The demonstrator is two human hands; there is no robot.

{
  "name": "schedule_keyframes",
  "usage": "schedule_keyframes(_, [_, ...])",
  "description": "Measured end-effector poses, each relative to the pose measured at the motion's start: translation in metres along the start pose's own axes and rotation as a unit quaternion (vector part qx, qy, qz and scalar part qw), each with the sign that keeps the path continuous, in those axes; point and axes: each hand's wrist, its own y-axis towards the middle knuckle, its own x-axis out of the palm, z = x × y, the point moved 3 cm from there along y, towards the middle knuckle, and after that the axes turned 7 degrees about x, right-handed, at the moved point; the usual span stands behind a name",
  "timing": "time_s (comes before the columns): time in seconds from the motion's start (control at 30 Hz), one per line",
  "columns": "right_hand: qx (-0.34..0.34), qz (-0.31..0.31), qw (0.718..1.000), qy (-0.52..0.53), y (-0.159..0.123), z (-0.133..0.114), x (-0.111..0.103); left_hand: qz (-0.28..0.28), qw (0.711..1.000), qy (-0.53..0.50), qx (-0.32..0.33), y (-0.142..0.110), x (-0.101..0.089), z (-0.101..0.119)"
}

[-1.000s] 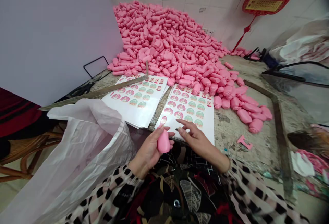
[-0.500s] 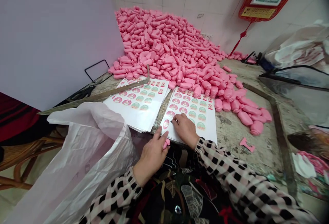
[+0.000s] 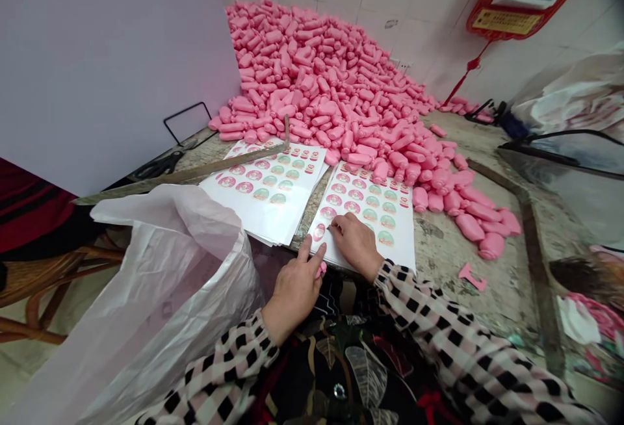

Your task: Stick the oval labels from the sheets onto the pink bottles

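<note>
My left hand (image 3: 295, 290) is at the near edge of the right sticker sheet (image 3: 404, 236), its first fingers stretched onto the paper. A small pink bottle (image 3: 322, 270), mostly hidden, is tucked under its curled fingers. My right hand (image 3: 355, 241) rests on the same sheet, thumb and forefinger pinched at the right edge of an oval pink sticker (image 3: 319, 232). That sticker still lies flat by the left fingertips. Rows of pink and green stickers cover the sheet beyond. A second stack of sticker sheets (image 3: 253, 214) lies to the left.
A large heap of pink bottles (image 3: 312, 80) fills the table's back. A wooden strip (image 3: 195, 175) crosses the left stack; another (image 3: 529, 236) borders the right side. Black scissors (image 3: 163, 164) lie left. A white sack (image 3: 195, 282) hangs at the near left. A pink scrap (image 3: 472, 277) lies right.
The view has shifted slightly. My left fingertips have edged up along the sheet towards the oval sticker, and less of the held bottle shows. My right hand stays at the sticker's edge.
</note>
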Motion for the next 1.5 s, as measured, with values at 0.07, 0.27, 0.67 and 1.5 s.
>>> schedule_keyframes(0.07, [-0.001,-0.005,1.000,0.006,-0.001,0.000,0.001,0.002,1.000,0.000,-0.002,0.000,0.001,0.000])
schedule_keyframes(0.27, [-0.012,0.002,1.000,0.025,-0.008,-0.002,0.005,0.014,1.000,-0.013,-0.005,0.000,0.003,-0.001])
schedule_keyframes(0.67, [-0.014,0.030,0.999,0.002,-0.002,0.001,0.002,0.023,0.999,0.025,0.006,-0.001,0.007,-0.003])
schedule_keyframes(1.5, [0.098,-0.015,0.983,0.154,-0.003,-0.002,0.017,0.052,0.999,0.008,0.008,0.005,0.017,0.000])
